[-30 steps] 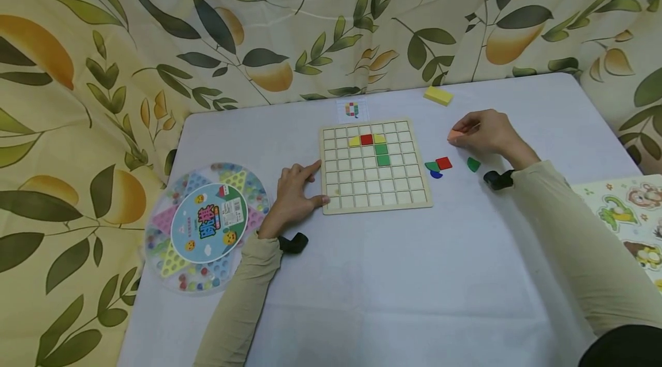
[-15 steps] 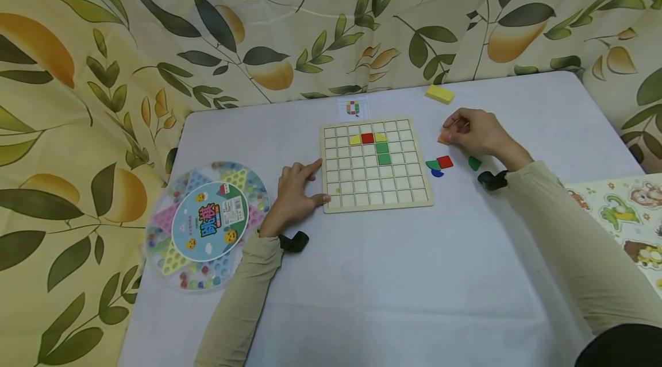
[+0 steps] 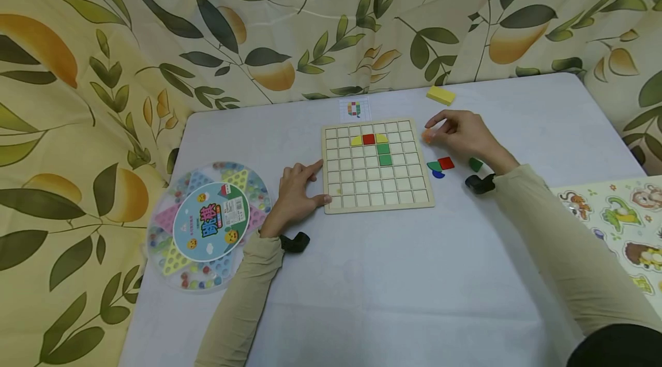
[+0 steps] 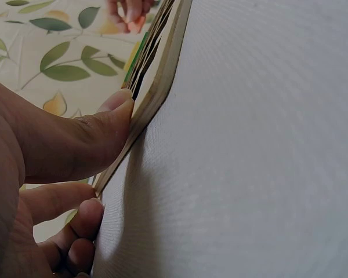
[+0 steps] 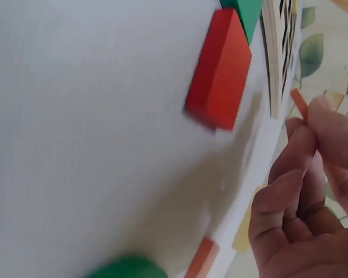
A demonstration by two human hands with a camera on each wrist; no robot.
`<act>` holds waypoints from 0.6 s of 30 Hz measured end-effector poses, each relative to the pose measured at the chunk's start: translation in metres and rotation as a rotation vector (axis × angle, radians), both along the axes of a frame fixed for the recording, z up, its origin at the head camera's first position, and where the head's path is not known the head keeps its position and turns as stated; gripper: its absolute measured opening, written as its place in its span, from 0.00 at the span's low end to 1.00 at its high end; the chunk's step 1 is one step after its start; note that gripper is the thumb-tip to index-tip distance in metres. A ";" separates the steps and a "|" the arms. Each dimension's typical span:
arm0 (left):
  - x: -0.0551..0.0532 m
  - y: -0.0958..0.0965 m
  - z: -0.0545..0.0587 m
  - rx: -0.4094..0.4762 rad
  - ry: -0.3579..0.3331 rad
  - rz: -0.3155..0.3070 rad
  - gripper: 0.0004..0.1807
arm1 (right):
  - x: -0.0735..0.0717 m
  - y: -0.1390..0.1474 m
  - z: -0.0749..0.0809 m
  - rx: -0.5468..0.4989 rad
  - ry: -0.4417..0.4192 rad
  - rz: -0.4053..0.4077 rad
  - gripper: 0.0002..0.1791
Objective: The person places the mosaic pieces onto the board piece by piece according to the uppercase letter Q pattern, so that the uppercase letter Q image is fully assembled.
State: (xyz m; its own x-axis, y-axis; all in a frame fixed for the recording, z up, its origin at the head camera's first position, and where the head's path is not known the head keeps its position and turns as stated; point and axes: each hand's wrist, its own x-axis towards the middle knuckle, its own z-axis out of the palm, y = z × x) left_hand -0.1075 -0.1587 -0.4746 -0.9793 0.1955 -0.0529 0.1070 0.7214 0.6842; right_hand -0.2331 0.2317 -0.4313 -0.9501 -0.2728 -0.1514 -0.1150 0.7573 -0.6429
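My right hand [image 3: 462,134] pinches a small orange block [image 5: 300,105] between thumb and forefinger, just right of the wooden grid board [image 3: 357,210]. Along the board's left edge, my left hand [image 3: 297,194] presses with thumb and forefinger spread apart; its other fingers are bent in the left wrist view. On the grid sit a red square [image 3: 368,139] with a yellow piece on either side, and two green squares [image 3: 384,154] below the right one. Beside the board lie a red block [image 5: 220,72], a green quarter-round [image 3: 433,166], a blue half-round [image 3: 438,174] and another green piece [image 3: 476,164].
A small picture card [image 3: 354,108] lies behind the board, a yellow block [image 3: 441,95] at the table's back edge. Another orange block [image 5: 202,260] lies under the right hand. A round marble game box [image 3: 209,226] stands at left, an animal sticker sheet [image 3: 610,212] at right.
My right hand has moved left toward the board, carrying the orange block. My left hand has stayed at the board's edge.
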 end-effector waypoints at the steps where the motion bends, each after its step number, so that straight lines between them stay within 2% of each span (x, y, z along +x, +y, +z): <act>1: 0.000 0.000 0.000 0.003 -0.003 0.001 0.46 | 0.000 -0.002 0.000 -0.005 -0.005 -0.006 0.16; 6: 0.000 0.000 0.000 0.001 -0.019 0.007 0.47 | 0.002 -0.010 -0.002 -0.057 -0.028 -0.031 0.21; 11: 0.000 0.000 0.000 -0.004 -0.019 0.011 0.47 | 0.004 -0.022 0.000 -0.113 -0.070 -0.028 0.22; 18: -0.001 0.000 -0.002 -0.007 -0.015 0.013 0.48 | 0.005 -0.040 -0.002 -0.127 -0.084 -0.011 0.22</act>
